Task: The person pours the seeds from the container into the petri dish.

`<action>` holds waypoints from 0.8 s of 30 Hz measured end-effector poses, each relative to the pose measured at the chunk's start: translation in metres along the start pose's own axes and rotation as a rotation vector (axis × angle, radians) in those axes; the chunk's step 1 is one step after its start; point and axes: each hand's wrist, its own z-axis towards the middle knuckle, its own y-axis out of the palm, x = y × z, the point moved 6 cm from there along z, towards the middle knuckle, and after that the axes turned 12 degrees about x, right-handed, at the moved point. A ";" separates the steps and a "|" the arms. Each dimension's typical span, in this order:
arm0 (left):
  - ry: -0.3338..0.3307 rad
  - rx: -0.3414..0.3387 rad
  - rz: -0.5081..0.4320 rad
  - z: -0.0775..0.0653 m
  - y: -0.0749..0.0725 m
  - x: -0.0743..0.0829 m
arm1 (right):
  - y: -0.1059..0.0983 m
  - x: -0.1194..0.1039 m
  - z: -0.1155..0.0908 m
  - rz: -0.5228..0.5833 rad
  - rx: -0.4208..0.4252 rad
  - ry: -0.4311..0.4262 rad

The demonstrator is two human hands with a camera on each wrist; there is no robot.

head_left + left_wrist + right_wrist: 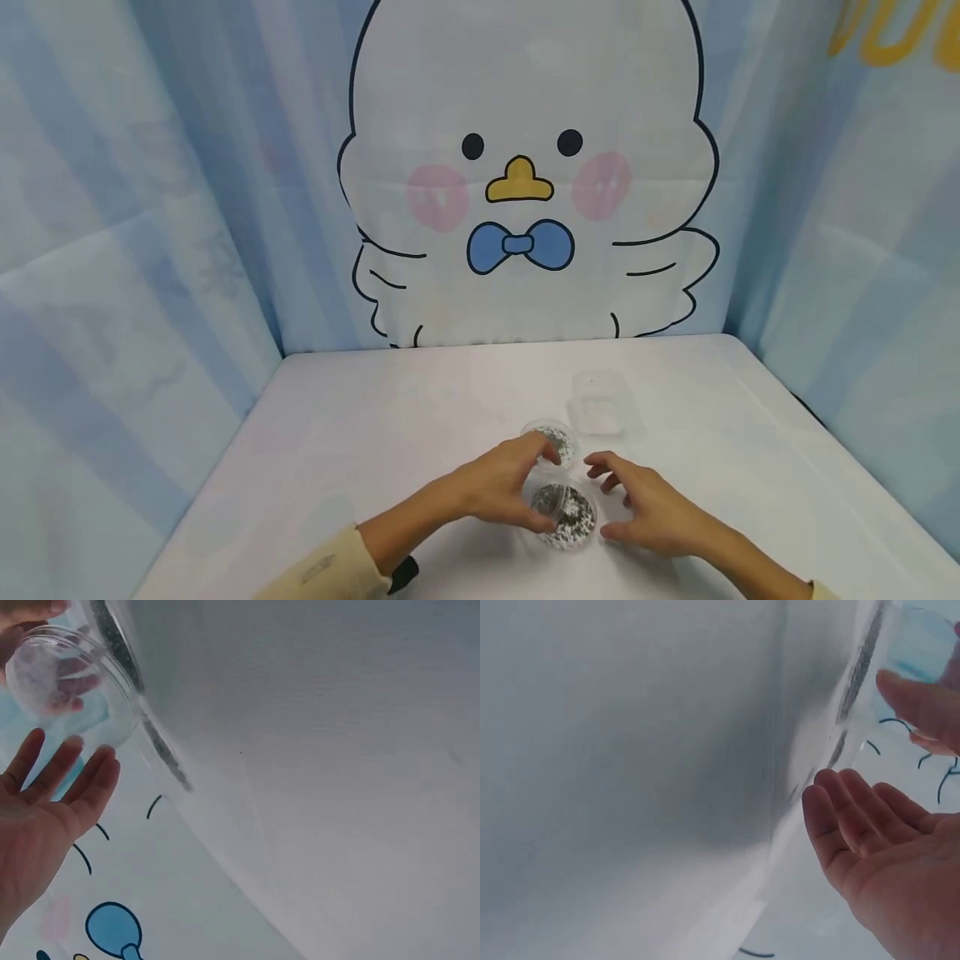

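Note:
My left hand (504, 485) spans a clear round lid (112, 712) between thumb and fingers, its fingertips at the rim. The lid is tilted over the nearer of two round clear dishes. That nearer dish (577, 521) holds small black-and-white bits and stands on the table between my hands. Just behind it, partly covered by the left fingers, is the second dish (557, 437) with similar bits. My right hand (652, 510) is at the right side of the nearer dish, thumb and fingers apart and slightly bent. Nothing is in its palm (900, 892).
A clear squarish plastic container (600, 408) stands on the white table (390, 417) behind the dishes, to the right. A dark object (405, 575) shows beside the left sleeve. Printed cloth (517, 308) hangs behind the table and along both sides.

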 end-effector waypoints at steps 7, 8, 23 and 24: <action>0.113 -0.094 0.189 0.012 0.027 0.006 | -0.009 0.009 -0.003 -0.028 0.010 0.058; 0.124 -0.106 0.209 0.013 0.031 0.006 | -0.010 0.009 -0.003 -0.029 0.008 0.061; 0.145 -0.101 0.330 0.010 0.039 0.005 | -0.011 0.014 -0.007 -0.062 0.026 0.011; 0.145 -0.105 0.344 0.009 0.039 0.006 | -0.011 0.015 -0.008 -0.063 0.034 -0.001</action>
